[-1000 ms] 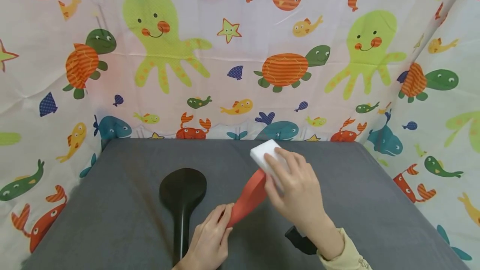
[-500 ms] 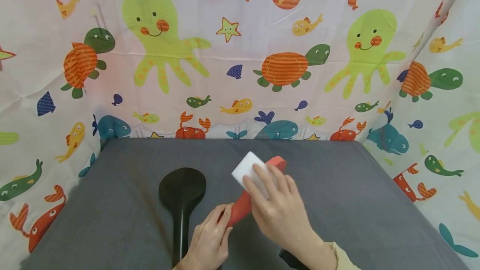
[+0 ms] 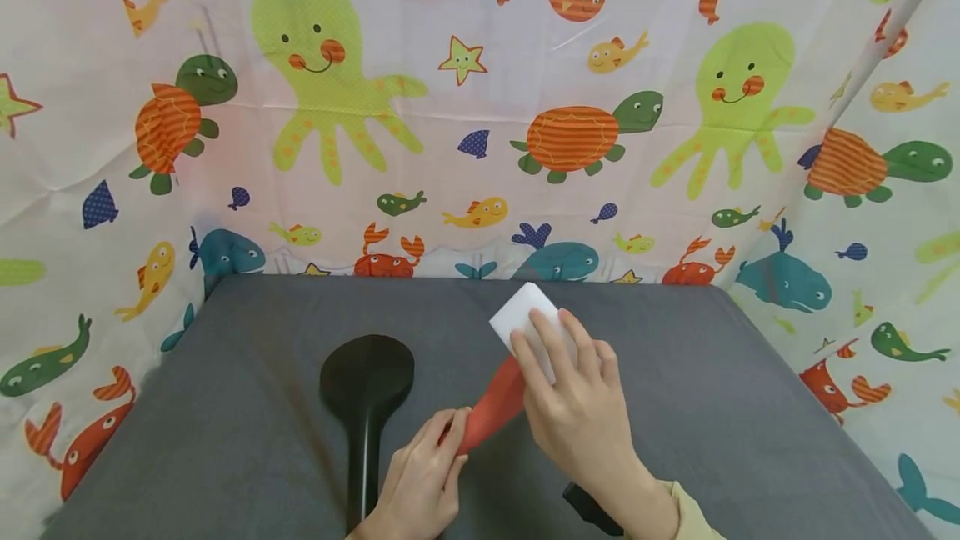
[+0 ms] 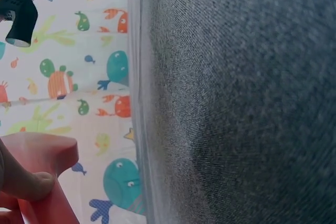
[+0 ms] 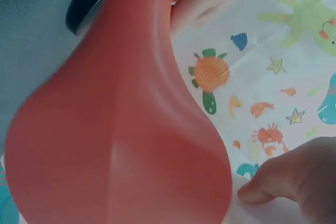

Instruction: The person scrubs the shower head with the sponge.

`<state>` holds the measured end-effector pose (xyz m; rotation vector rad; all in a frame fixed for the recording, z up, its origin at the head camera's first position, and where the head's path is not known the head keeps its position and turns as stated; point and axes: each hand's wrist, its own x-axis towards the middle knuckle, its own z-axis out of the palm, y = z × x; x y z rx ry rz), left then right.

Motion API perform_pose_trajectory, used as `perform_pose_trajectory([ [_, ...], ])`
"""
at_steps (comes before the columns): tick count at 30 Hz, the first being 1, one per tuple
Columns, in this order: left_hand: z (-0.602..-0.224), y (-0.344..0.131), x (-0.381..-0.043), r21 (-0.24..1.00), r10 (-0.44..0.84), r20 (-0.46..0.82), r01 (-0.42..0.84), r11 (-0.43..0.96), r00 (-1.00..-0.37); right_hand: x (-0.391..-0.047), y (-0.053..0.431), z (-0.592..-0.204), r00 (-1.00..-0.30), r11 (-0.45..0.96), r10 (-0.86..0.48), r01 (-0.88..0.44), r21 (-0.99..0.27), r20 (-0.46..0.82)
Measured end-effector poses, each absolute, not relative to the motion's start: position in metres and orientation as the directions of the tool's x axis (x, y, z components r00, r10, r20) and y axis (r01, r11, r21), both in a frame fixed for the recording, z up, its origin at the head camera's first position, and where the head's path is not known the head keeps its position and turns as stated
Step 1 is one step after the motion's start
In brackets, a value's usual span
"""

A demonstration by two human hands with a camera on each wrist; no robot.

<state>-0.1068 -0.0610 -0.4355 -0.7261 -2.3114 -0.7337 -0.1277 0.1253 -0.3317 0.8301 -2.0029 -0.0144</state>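
Note:
My left hand (image 3: 423, 473) grips the narrow end of a smooth red paddle-shaped thing (image 3: 491, 411), held slanting up and away to the right above the table. In the right wrist view its broad, rounded end (image 5: 121, 156) fills much of the picture. My right hand (image 3: 581, 407) holds a white sponge block (image 3: 521, 319) against the far part of the red thing, fingers spread over the block and hiding that end in the head view. The right thumb (image 5: 278, 179) shows beside the red edge. In the left wrist view, the left thumb (image 4: 39, 184) presses on the red surface.
A black spoon-like thing with a round head (image 3: 367, 373) and long handle lies on the grey table (image 3: 255, 407), left of my left hand. Behind and at the sides hangs a white curtain (image 3: 420, 7) printed with sea animals. A black device (image 3: 592, 511) sits at my right wrist.
The sponge block slid nearer along the red thing, baring its far tip, and is now back toward the far end with my right hand. My left hand keeps its grip in place.

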Motion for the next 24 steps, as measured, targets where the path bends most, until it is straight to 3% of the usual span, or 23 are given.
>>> perform_pose_trajectory([
  [6,-0.436,-0.062,-0.108,0.306,0.301,0.702,0.654,0.691,-0.646,-0.12,0.116,-0.356,-0.234,0.696,-0.627,-0.597,0.399,0.743],
  [12,-0.437,-0.063,-0.11,0.323,0.276,0.715,0.653,0.685,-0.643,-0.114,0.112,-0.375,-0.234,0.628,-0.704,-0.647,0.433,0.67],
  [19,-0.434,-0.062,-0.109,0.359,0.265,0.71,0.66,0.66,-0.652,-0.132,0.125,-0.345,-0.244,0.701,-0.54,-0.661,0.269,0.806],
  [24,-0.434,-0.062,-0.107,0.47,0.228,0.697,0.674,0.57,-0.679,-0.145,0.136,-0.331,-0.322,0.754,-0.382,-0.65,0.091,0.866],
])
